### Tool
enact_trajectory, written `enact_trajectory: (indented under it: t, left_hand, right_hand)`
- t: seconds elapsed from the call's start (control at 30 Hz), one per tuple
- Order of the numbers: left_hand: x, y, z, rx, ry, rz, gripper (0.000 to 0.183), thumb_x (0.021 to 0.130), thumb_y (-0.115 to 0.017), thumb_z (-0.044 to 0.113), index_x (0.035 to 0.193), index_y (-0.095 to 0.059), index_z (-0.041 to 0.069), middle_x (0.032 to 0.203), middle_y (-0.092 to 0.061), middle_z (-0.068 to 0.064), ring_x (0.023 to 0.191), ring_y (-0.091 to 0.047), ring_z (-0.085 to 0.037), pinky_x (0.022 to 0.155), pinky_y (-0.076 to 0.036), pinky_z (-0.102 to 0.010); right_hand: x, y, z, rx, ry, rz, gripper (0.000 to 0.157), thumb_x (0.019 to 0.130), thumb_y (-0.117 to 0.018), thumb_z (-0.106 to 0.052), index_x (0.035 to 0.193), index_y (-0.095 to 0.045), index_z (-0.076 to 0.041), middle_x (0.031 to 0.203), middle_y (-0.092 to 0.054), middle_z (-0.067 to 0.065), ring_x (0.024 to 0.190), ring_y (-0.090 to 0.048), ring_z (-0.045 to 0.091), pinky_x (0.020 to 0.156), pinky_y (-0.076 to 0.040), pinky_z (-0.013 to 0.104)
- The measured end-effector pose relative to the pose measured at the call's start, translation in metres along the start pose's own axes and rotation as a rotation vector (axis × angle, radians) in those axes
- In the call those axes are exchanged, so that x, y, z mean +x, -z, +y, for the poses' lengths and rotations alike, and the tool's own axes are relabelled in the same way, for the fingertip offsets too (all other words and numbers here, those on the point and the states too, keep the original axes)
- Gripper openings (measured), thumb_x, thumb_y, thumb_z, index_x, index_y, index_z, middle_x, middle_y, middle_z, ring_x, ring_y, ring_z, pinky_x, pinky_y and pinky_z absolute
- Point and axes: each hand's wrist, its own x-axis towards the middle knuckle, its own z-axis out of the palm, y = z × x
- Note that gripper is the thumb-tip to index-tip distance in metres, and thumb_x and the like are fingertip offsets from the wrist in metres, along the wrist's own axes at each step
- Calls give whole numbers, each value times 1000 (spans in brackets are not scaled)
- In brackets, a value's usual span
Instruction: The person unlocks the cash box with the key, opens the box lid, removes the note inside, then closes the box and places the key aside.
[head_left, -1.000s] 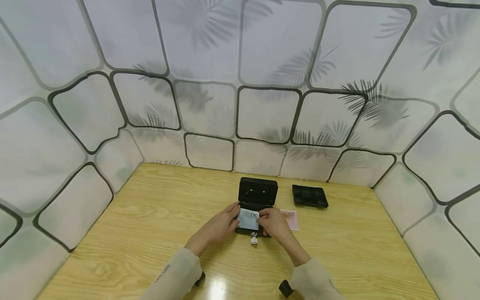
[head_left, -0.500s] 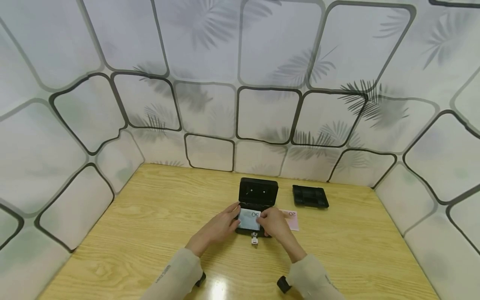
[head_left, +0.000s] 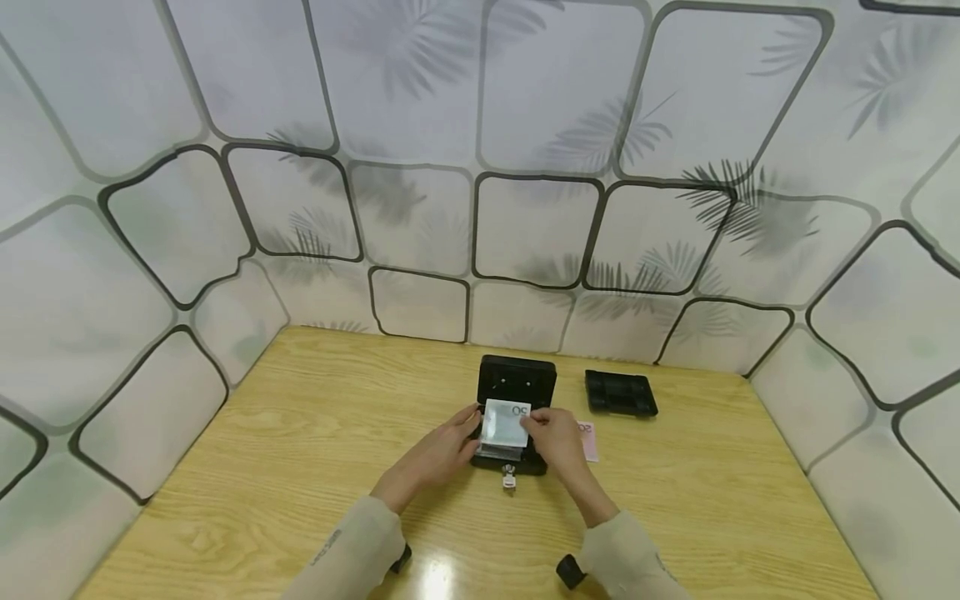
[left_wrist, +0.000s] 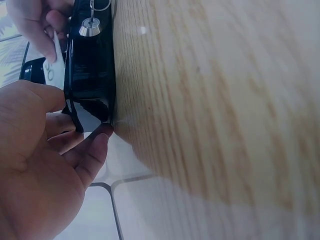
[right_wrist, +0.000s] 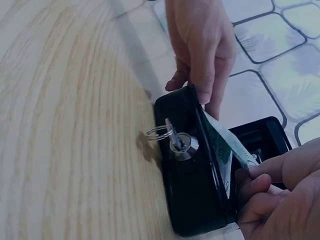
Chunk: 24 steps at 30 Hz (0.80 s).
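A wooden table (head_left: 300,467) with a light, streaky grain fills the lower part of the head view. Nearest are two pale sleeves (head_left: 352,542), each with a small dark block at the cuff. Just beyond, a key (head_left: 509,480) on a ring sits in the lock (right_wrist: 184,146) on the front of a black box (head_left: 537,465). The left hand (head_left: 448,444) grips the box at its left end, thumb and fingers clamped on the wall and rim. The right hand (head_left: 557,440) pinches a pale banknote (head_left: 504,423) at its right edge, thumb and finger together on the paper near the printed 50. The rest of the note reaches left from those fingers, over the inside of the box, and in the right wrist view it slopes. Its left edge lies near the left hand; whether they touch I cannot tell. Something greyish shows in the box below the note's near edge, too small to make out. A pink note (head_left: 590,443) marked 20 lies on the table, partly hidden by the right hand. Farther back stand the box's raised lid (head_left: 517,383) and, to its right, a black tray (head_left: 621,393). Behind hangs a pale backdrop (head_left: 536,233) patterned with dark-lined rounded blocks and leaf shapes.
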Motion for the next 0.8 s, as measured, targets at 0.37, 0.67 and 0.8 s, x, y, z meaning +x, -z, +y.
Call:
enact_trajectory:
  t: [0.37, 0.67, 0.8]
  left_hand:
    - [1, 0, 1, 15, -1, 8, 51, 110, -49, 16, 153, -40, -10, 165, -30, -20, 147, -38, -38, 116, -38, -50]
    - [1, 0, 1, 23, -1, 13, 51, 109, -52, 16, 152, -41, -11, 165, -32, -20, 145, -41, -38, 115, -40, -50]
    - [0, 0, 1, 20, 11, 1, 52, 110, -51, 17, 153, -40, -9, 165, -31, -19, 146, -40, -38, 115, -40, -49]
  right_hand:
    - [-5, 25, -11, 273, -132, -87, 19, 100, -68, -10, 85, -69, 1, 57, -41, -1, 51, -32, 10, 46, -27, 22]
    - [-4, 67, -15, 354, -132, -64, 19, 100, -69, -9, 102, -72, 10, 65, -54, 1, 56, -45, 11, 48, -32, 21]
    - [-5, 85, -12, 349, -146, -54, 22, 101, -69, -10, 105, -69, 12, 66, -53, 2, 57, -45, 10, 48, -34, 20]
